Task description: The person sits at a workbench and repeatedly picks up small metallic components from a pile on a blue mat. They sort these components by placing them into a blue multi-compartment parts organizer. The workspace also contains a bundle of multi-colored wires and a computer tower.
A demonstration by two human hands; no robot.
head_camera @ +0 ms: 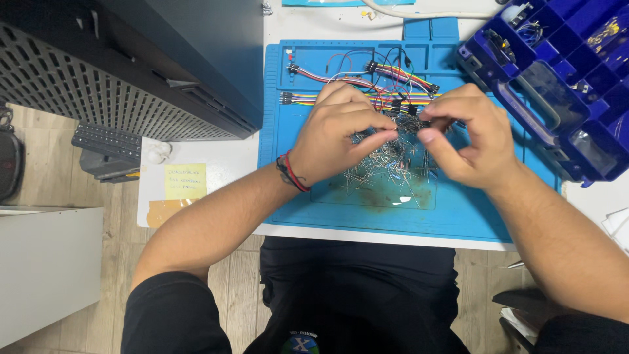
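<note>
Dozens of thin wire-legged components, small resistor-like parts, lie in a loose tangled heap on the middle of the blue work mat, their metal legs crossing every way. Both hands work at the top edge of that heap. The left hand has thumb and forefinger pressed together, pinching what looks like one slender lead near its end; the right hand curls the same way, fingertips closed on the other side of the same spot, though the part between them is too small to make out.

Judging from this, separating one piece goes best by lifting it straight up and clear of its neighbours, holding the leg close to the body so it does not bend, and letting the other hand steady the pile, not drag through it.

Just behind the heap, bundles of multicoloured jumper wires with black connector ends lie across the mat. To the right stands an open blue compartment organiser with small parts in its cells. Left of the mat, a yellow sticky note sits on the white table, beside a dark perforated case.
</note>
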